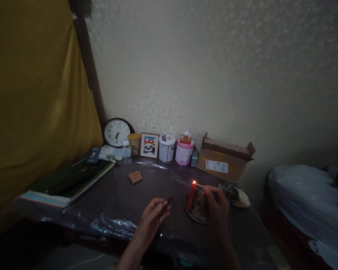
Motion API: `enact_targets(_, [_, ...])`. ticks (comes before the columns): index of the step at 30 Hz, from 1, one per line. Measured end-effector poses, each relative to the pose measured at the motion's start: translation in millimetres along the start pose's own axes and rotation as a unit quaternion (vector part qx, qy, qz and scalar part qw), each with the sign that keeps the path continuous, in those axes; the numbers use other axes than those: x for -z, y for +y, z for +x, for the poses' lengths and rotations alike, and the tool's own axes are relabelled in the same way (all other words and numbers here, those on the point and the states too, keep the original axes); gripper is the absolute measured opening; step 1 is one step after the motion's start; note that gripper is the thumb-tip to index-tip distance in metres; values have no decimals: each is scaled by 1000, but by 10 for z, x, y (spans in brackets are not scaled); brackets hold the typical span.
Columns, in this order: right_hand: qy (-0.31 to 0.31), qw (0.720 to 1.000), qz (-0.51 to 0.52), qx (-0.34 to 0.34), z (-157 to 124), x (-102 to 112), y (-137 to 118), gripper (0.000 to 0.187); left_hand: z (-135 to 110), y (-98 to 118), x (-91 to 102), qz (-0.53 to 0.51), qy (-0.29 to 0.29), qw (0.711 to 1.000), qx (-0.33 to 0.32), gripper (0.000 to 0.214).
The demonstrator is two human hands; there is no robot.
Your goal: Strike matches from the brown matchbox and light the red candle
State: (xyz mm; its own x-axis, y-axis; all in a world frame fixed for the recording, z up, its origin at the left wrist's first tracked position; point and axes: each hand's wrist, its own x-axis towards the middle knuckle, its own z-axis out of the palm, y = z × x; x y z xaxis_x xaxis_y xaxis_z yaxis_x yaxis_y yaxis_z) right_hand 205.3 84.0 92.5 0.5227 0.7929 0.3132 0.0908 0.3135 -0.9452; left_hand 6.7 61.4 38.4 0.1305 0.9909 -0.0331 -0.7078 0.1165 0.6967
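A red candle (pixel 191 197) stands upright on a round metal dish (pixel 188 213), with a small bright flame at its top. My right hand (pixel 217 206) pinches a thin matchstick (pixel 199 185), whose tip meets the flame at the wick. Beside the candle, a speckled brownish thing (pixel 199 210) lies in the dish, partly hidden by my right hand. My left hand (pixel 153 215), to the left of the dish, is closed around a small dark-and-tan flat piece (pixel 165 203); its exact kind is unclear in the dim light.
A bundle of pale sticks (pixel 242 198) lies right of the dish. Behind stand a cardboard box (pixel 214 153), two tins (pixel 167 148), a panda picture frame (pixel 149 145) and a clock (pixel 117 132). Brown square pieces (pixel 135 177) and a green book (pixel 81 178) lie leftward.
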Motion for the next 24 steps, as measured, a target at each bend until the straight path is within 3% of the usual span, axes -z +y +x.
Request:
enact_targets(7, [-16,997,60,-40,-31,38,-78,26,5,2,7,3,-5,1000,-10,13])
enact_targets(11, [-26,993,97,-68,-74,97,-281,24,13,11,23,3,5,1000,-9,14])
enact_targets(13, [-39,992,109,-48,-111,123,-389,22,19,26,37,-7,9,1000,-12,14])
enact_targets(16, [-128,987,95,-5,-169,129,-449,21,35,74,74,-23,11,1000,-17,14])
enact_targets(19, [-229,973,-5,19,-216,103,-394,19,57,138,152,-42,17,999,-23,15])
enact_targets(21, [-255,966,-45,28,-247,91,-356,16,70,174,228,-63,23,997,-26,15])
enact_targets(24, [-275,961,21,23,-305,78,-348,20,84,209,353,-96,25,995,-28,13])
